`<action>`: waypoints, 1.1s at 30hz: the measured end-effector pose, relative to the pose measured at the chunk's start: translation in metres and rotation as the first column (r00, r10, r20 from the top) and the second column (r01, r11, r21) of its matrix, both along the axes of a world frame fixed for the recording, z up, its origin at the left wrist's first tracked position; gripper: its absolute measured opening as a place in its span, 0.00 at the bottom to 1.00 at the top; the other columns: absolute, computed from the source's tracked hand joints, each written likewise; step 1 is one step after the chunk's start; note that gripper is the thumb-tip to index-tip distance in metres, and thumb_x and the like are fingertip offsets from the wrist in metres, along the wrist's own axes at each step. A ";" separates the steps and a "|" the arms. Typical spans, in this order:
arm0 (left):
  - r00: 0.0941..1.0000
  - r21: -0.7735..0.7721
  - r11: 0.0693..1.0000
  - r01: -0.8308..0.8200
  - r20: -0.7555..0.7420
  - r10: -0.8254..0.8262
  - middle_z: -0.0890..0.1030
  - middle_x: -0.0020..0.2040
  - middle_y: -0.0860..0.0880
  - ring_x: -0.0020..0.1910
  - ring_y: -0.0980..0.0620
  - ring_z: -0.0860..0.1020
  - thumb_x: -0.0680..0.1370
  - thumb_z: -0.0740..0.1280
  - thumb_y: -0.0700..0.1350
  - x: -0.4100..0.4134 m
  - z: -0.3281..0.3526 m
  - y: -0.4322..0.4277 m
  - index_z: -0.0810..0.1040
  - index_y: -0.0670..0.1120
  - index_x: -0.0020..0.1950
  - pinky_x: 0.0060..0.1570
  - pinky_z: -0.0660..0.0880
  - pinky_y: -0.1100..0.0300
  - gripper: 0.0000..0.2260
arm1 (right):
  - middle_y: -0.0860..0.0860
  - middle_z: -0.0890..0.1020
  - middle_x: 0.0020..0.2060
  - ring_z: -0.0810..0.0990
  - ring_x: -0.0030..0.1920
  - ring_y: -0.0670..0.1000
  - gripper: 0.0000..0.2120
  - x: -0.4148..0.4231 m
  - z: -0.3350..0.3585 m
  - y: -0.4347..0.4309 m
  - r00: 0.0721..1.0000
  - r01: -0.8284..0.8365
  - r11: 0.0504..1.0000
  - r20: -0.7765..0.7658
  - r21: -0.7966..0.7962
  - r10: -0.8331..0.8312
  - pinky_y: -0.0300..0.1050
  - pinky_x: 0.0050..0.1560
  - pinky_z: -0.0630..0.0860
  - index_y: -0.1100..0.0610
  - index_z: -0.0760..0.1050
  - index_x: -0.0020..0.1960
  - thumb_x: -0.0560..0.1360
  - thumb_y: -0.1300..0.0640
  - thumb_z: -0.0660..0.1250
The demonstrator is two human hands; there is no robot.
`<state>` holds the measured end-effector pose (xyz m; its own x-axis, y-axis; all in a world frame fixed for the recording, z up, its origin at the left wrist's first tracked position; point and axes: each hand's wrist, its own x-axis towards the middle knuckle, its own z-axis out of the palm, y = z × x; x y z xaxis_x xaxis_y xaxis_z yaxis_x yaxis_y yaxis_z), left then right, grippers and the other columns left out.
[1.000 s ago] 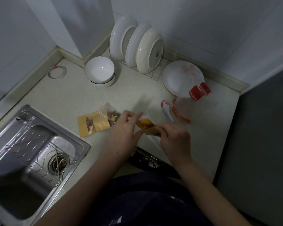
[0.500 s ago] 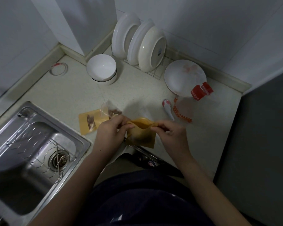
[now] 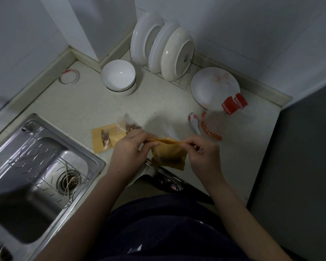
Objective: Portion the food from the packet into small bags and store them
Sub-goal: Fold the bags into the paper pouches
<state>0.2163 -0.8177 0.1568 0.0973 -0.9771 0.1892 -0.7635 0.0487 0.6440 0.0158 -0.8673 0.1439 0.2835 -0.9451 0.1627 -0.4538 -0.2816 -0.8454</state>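
Observation:
A small yellow bag (image 3: 169, 154) with dark food at its bottom hangs upright above the counter's front edge. My left hand (image 3: 130, 147) pinches the left end of its top edge and my right hand (image 3: 201, 151) pinches the right end. On the counter to the left lie a flat yellow bag (image 3: 102, 138) with food showing through and a clear bag (image 3: 126, 124) with brownish pieces. A clear packet with red trim (image 3: 215, 127) lies to the right.
A steel sink (image 3: 36, 166) with a wire rack fills the left. A white bowl (image 3: 119, 76), plates in a rack (image 3: 164, 51), a white plate (image 3: 215, 87), a red-and-white spoon (image 3: 194, 122) and a red label (image 3: 231, 103) stand behind. A dark appliance (image 3: 299, 166) borders the right.
The yellow bag has been lifted off the counter and now hangs upright by its top edge between both hands, which have drawn apart along that edge.

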 end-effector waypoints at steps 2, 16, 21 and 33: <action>1.000 -0.005 1.000 0.000 0.010 0.000 0.80 0.42 0.53 0.42 0.59 0.75 0.75 0.71 0.41 -0.002 0.002 0.000 0.81 0.46 0.46 0.46 0.67 0.74 0.01 | 0.41 0.77 0.33 0.76 0.36 0.40 0.06 0.000 0.000 0.000 1.000 0.016 1.000 -0.024 -0.020 -0.016 0.28 0.38 0.68 0.53 0.79 0.39 0.72 0.63 0.70; 0.988 -0.020 0.996 0.085 0.131 -0.082 0.79 0.40 0.50 0.39 0.52 0.75 0.76 0.66 0.45 -0.010 0.001 -0.003 0.81 0.45 0.42 0.38 0.70 0.60 0.06 | 0.49 0.75 0.29 0.71 0.27 0.50 0.09 0.007 0.013 0.006 0.939 -0.077 0.948 -0.341 -0.310 -0.035 0.39 0.28 0.62 0.56 0.75 0.35 0.72 0.58 0.61; 0.972 -0.036 0.992 0.118 0.210 -0.108 0.78 0.38 0.48 0.37 0.50 0.74 0.75 0.66 0.45 -0.009 -0.004 -0.003 0.81 0.44 0.41 0.38 0.68 0.58 0.07 | 0.49 0.75 0.29 0.69 0.26 0.48 0.09 0.010 0.017 0.009 0.911 -0.145 0.933 -0.411 -0.331 -0.004 0.36 0.30 0.57 0.56 0.76 0.35 0.73 0.58 0.62; 0.942 -0.043 0.967 0.251 0.243 -0.233 0.79 0.38 0.47 0.36 0.47 0.75 0.73 0.69 0.39 -0.020 -0.001 -0.002 0.81 0.43 0.40 0.36 0.71 0.52 0.02 | 0.51 0.72 0.28 0.67 0.28 0.50 0.07 0.016 0.015 0.015 0.859 -0.191 0.929 -0.511 -0.318 0.002 0.41 0.29 0.59 0.56 0.71 0.33 0.69 0.60 0.59</action>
<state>0.1966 -0.8193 0.1554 -0.1958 -0.9484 0.2495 -0.8513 0.2906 0.4368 0.0321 -0.8527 0.1590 0.5010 -0.8171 0.2852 -0.7373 -0.5756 -0.3537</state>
